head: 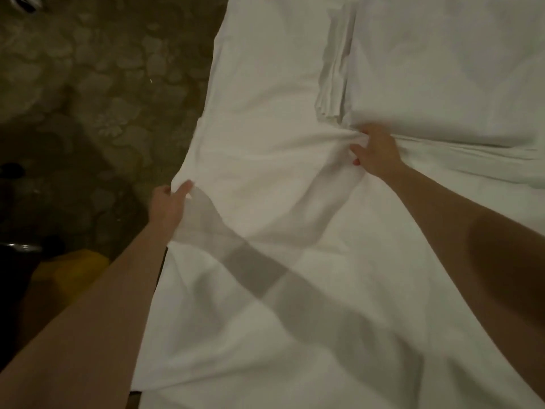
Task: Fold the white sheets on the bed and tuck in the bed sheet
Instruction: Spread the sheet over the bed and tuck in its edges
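White sheet (265,202): loose white cloth spread over the bed, filling the centre and lower right of the frame; its near part lies rumpled, with soft creases running toward both hands.
Sheet edge: the left border hangs over the side of the bed at centre left, next to the floor.
Left hand (166,205): at centre left, at the sheet's left border; thumb and fingers pinch the edge of the cloth, with the thumb on top. The forearm runs down to the lower left corner.
Right hand (376,150): right of centre, fingers curled into a bunched gather of the sheet; tight wrinkles fan out from the grip. Red polish shows on the thumbnail. The forearm runs off to the lower right.
Folded stack (334,72): a pile of folded white linen in the upper middle, its layered edges showing, lying on the bed just above the right hand.
Upper-right cloth (442,69): a smooth white layer covering the upper right, its lower edge forming a ridge that runs right from the right hand.
Shadows: grey bands from both arms cross on the sheet in the lower middle.
Floor (88,84): dim, patterned in rounded stone-like shapes, filling the upper left.
Yellow object (73,270): at lower left on the floor beside the left forearm; too dark to identify.
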A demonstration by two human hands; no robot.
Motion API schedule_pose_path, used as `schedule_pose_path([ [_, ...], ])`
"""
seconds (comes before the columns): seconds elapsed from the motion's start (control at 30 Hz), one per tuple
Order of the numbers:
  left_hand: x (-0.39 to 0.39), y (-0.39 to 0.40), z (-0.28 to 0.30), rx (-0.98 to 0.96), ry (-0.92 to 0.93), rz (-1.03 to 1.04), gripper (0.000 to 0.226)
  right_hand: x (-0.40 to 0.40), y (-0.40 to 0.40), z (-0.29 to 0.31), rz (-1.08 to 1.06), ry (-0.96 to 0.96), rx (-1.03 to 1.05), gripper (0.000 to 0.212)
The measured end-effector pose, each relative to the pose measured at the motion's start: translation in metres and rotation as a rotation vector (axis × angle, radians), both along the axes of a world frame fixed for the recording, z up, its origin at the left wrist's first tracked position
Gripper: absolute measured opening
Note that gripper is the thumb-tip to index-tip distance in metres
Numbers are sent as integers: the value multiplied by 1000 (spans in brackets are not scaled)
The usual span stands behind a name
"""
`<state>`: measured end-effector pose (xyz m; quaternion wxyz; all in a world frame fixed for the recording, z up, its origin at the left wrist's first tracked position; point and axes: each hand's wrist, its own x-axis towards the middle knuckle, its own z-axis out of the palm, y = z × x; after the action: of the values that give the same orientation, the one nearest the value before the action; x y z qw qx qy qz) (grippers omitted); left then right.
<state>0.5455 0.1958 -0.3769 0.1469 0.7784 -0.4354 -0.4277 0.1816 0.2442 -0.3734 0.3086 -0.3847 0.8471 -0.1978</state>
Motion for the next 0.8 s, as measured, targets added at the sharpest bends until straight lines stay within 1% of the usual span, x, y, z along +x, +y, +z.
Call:
schedule_pose_path([
  [0.03,5,8,-3,24,17,15,63,-1,6,-5,-42,9,-13,41],
  [0.1,20,23,-5,68,61,25,64,-7,24,-3,-141,50,-26,42],
  [0.17,38,42,-2,158,110,-23,66,-18,46,-1,-199,115,-18,43],
  [0.23,57,64,2,288,113,-97,68,-27,72,1,-182,157,-35,45],
  [0.3,71,84,6,418,88,-183,67,-30,90,2,-116,198,-35,45],
  [0.37,84,97,7,486,5,-262,71,-30,99,5,-89,224,-34,44],
  [0.4,89,101,8,467,-46,-271,71,-30,101,8,-95,233,-29,44],
  [0.5,105,105,18,240,-207,-199,50,-42,103,16,-184,283,13,40],
  [0.53,110,108,19,166,-271,-181,47,-47,105,20,-226,291,32,38],
  [0.57,113,113,18,142,-317,-163,46,-51,106,24,-255,282,33,38],
  [0.6,113,117,16,144,-345,-145,47,-51,109,28,-253,263,5,46],
  [0.63,110,122,15,166,-330,-117,52,-50,112,32,-225,247,-34,59],
  [0.7,95,131,8,196,-277,-70,74,-43,121,32,-103,270,-107,87],
  [0.73,86,135,6,180,-298,-89,82,-38,127,29,-20,305,-111,94],
  [0.77,75,140,6,152,-350,-132,86,-29,132,27,68,336,-92,97],
  [0.8,67,146,7,112,-415,-173,84,-17,136,24,144,345,-58,94],
])
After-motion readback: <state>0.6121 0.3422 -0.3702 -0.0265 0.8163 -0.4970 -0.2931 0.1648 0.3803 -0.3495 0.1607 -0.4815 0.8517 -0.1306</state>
